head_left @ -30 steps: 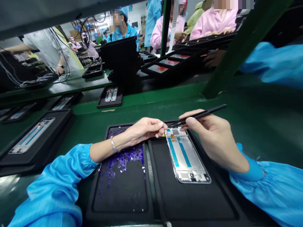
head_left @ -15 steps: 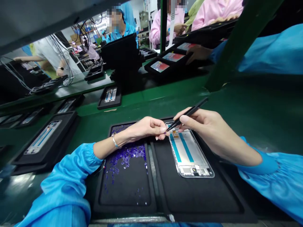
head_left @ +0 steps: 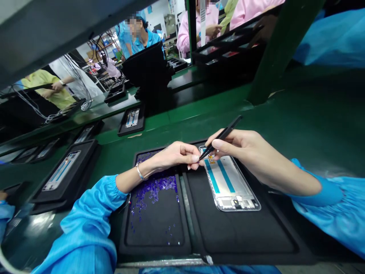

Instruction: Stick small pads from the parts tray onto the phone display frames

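Note:
Black tweezers [head_left: 223, 136] are held pen-like in my right hand [head_left: 242, 148], their tips meeting the fingertips of my left hand [head_left: 185, 155]. My left thumb and forefinger are pinched together; a tiny purplish piece seems to be between them, too small to make out. Under both hands lies a silver phone frame [head_left: 228, 182] with two blue strips and an orange flex part, its top end partly covered by my fingers. It rests on a black foam tray [head_left: 242, 239]. Left of it, a second black tray [head_left: 159, 228] bears many small purple film pieces [head_left: 154, 186], some hidden beneath my left forearm.
Stacked black trays [head_left: 88, 171] with another phone frame [head_left: 61, 171] stand at the left. A further tray [head_left: 121, 131] sits farther back on the green bench [head_left: 171, 129]. A green post [head_left: 276, 64] rises at the right. Several co-workers are beyond the bench.
The view has shifted slightly. My hands stay together at the tweezer tips, nearly unmoved. At the back right, a co-worker's hand and the trays with red-screened phones have changed position.

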